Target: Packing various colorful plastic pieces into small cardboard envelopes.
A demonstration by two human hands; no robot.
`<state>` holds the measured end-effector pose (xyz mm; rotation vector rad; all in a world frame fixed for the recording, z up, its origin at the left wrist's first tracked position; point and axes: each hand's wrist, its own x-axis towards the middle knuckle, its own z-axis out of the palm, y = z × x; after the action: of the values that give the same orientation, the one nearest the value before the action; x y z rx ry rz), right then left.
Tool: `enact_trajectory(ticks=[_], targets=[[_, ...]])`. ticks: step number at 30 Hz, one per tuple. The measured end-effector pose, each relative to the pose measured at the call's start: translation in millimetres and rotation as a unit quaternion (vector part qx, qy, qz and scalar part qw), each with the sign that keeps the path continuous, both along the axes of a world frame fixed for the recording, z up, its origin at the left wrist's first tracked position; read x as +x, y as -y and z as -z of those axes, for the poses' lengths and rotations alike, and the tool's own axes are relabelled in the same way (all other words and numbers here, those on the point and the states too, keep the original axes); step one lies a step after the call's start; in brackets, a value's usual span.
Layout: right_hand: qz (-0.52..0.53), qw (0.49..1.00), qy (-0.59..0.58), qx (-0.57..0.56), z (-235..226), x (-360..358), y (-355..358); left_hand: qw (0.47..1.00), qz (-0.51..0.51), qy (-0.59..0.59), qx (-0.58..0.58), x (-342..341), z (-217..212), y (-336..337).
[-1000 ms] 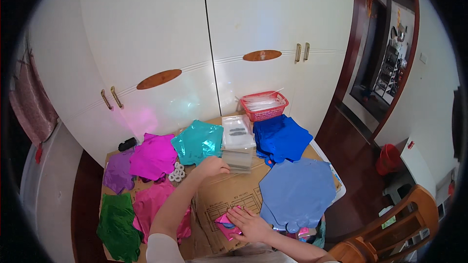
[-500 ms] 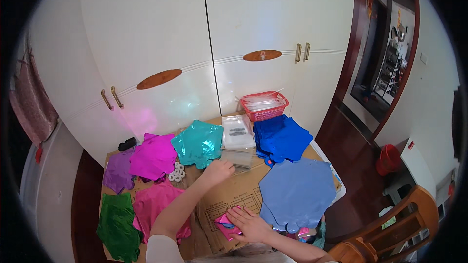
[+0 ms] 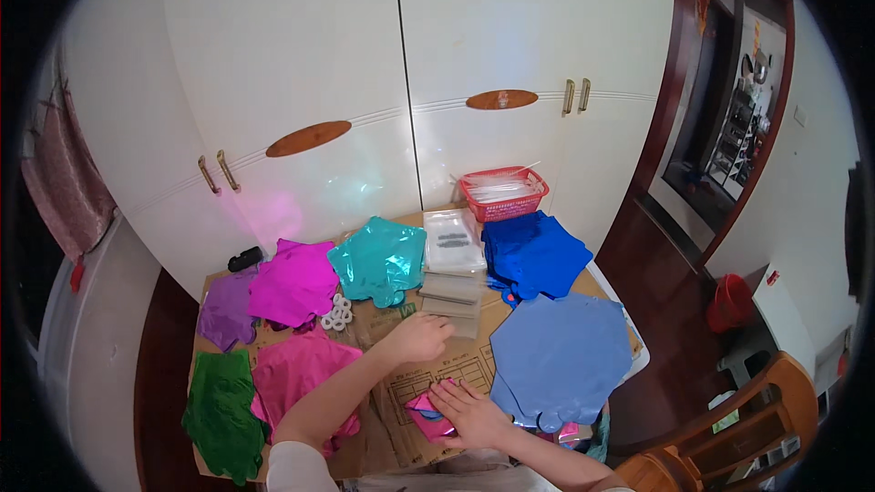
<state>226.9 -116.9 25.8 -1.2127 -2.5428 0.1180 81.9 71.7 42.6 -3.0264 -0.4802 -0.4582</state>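
Note:
My left hand (image 3: 417, 339) reaches over the cardboard-covered table (image 3: 456, 369), its fingers curled on the near edge of a clear plastic bag (image 3: 460, 317). That bag lies at the foot of a stack of clear bags (image 3: 453, 246). Close to my body, my right hand (image 3: 467, 412) presses flat on a folded pink foil balloon (image 3: 422, 408). A light blue foil balloon pile (image 3: 561, 355) lies just right of my right hand.
Foil balloon piles ring the table: teal (image 3: 378, 260), magenta (image 3: 293, 282), purple (image 3: 223, 310), green (image 3: 219, 410), pink (image 3: 301, 369), dark blue (image 3: 533, 255). There are also white tape rolls (image 3: 337, 312), a red basket (image 3: 503, 193) at the back, white cupboard doors behind and a wooden chair (image 3: 729, 446) at the lower right.
My left hand has drawn back from the clear bag stack toward me and slightly right. My right hand has stayed on the pink balloon.

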Motion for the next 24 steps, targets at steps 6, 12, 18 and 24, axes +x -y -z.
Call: enact_trajectory(ticks=[6, 12, 18, 24], targets=[[-0.045, 0.994, 0.095, -0.004, -12.6, 4.4, 29.8, 0.995, -0.004, -0.037, -0.087, -48.2, -18.2, 68.5], [-0.105, 0.994, -0.035, -0.011, -5.1, 19.4, 43.3, 1.0, -0.021, -0.016, -0.001, -94.0, -19.9, 130.9], [0.086, 0.824, -0.303, -0.472, -43.1, -1.8, -27.9, 0.986, -0.158, 0.032, 0.052, -117.5, -15.0, 188.2], [0.073, 0.779, -0.346, -0.518, 16.4, -32.1, -61.8, 0.967, -0.23, 0.112, 0.016, -113.4, 18.8, 214.6]])
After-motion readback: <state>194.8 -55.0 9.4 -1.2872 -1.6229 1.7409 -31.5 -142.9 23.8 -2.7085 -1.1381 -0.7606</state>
